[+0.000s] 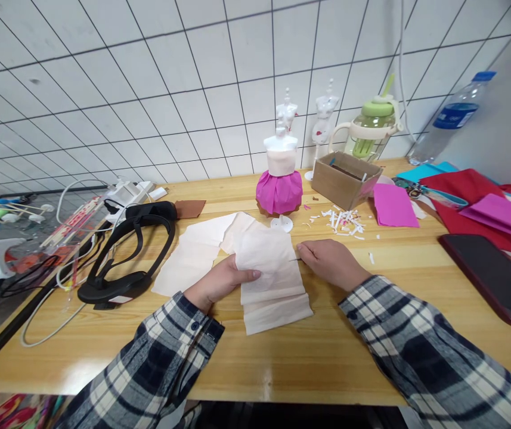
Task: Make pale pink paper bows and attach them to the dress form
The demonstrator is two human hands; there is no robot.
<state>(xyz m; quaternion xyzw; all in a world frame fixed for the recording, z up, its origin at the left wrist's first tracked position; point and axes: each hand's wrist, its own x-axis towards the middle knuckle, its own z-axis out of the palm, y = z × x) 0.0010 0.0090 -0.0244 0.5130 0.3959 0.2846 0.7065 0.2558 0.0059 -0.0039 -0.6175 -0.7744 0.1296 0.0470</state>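
My left hand (222, 280) pinches a creased, cream-coloured piece of thin cloth (275, 292), thumb on top and fingers hidden beneath it. The piece is held just over the table. At its right edge my right hand (331, 262) is closed around a thin needle (295, 260), whose point reaches the cloth; most of its length is inside the fingers. Behind the hands stands a small white dress form (281, 143) wearing a magenta gathered skirt (279, 192) and a pale band round its chest. More cream cloth (188, 256) lies flat to the left.
A black head strap (125, 292) and cables lie on the left. Behind, right of the dress form, are a cardboard box (344, 182), white paper scraps (343, 221) and a green-lidded cup (371, 128). A phone (496, 277), coloured fabrics (465, 202) and a water bottle (456, 116) occupy the right.
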